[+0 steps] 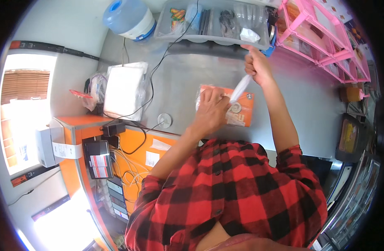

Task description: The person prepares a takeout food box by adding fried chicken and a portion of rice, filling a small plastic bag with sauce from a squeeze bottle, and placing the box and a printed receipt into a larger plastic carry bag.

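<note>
An orange box point(245, 109) with light lettering, wrapped in clear plastic, lies on the metal counter before me. My left hand point(213, 103) rests on the box's left part, its fingertips at the near end of a twisted strip of white, translucent plastic point(240, 89). The strip slants up to the right, away from the box. Its far end is in my right hand point(256, 66), whose fingers are curled around it, just below the grey tray. Whether the plastic is part of the box's wrapping or a separate bag, I cannot tell.
A grey divided tray point(210, 39) with wrapped utensils stands at the back. Left of it is a blue water jug point(129, 18). Pink plastic racks point(320, 34) stand at the right. A white stack in plastic point(124, 91) and a black cable point(152, 81) lie at the left.
</note>
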`<state>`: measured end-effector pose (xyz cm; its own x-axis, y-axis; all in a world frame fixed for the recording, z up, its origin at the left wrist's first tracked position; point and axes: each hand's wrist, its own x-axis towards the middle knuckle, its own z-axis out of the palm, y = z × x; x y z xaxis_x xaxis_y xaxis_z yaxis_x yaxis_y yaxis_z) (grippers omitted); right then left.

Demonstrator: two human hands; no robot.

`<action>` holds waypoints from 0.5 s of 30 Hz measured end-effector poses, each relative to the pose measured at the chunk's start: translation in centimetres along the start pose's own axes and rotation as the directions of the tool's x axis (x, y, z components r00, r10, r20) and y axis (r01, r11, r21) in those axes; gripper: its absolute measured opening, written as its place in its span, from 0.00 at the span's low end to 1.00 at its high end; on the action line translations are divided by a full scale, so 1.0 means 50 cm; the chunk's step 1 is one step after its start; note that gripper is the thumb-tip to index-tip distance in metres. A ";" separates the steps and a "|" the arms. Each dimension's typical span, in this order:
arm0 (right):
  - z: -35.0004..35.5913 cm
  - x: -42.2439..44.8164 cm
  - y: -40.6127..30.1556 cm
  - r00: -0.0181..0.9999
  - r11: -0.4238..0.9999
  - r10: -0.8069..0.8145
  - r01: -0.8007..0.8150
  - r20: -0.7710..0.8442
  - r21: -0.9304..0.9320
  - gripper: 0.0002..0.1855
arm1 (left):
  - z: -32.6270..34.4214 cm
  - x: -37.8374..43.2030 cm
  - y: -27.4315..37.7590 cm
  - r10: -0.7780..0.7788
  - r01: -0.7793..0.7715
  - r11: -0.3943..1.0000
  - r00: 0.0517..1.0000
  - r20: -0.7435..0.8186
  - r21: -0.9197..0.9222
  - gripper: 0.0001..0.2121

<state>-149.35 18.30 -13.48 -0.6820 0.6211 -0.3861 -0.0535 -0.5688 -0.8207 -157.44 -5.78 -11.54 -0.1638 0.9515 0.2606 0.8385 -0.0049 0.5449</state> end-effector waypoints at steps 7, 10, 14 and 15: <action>0.115 0.161 0.030 0.891 0.746 0.057 0.262 0.450 -0.612 0.18 | -0.049 -0.072 -0.072 -0.225 0.231 0.967 0.972 0.068 -0.105 0.03; 0.204 0.296 0.015 0.868 0.543 -0.063 0.443 0.492 -0.713 0.16 | 0.007 -0.143 -0.126 -0.417 0.417 0.877 0.907 0.051 -0.239 0.04; 0.329 0.520 0.014 0.845 0.300 -0.247 0.533 0.475 -0.791 0.16 | 0.095 -0.203 -0.148 -0.561 0.569 0.662 0.808 0.181 -0.489 0.06; 0.350 0.574 0.025 0.827 0.150 -0.297 0.534 0.477 -0.832 0.16 | 0.104 -0.205 -0.147 -0.522 0.527 0.744 0.842 0.135 -0.411 0.06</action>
<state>-181.75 25.96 -18.23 -0.8963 0.4253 0.1252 0.2348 0.6949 -0.6797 -159.20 -13.91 -22.35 -0.5051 0.8456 -0.1727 0.3236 0.3710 0.8704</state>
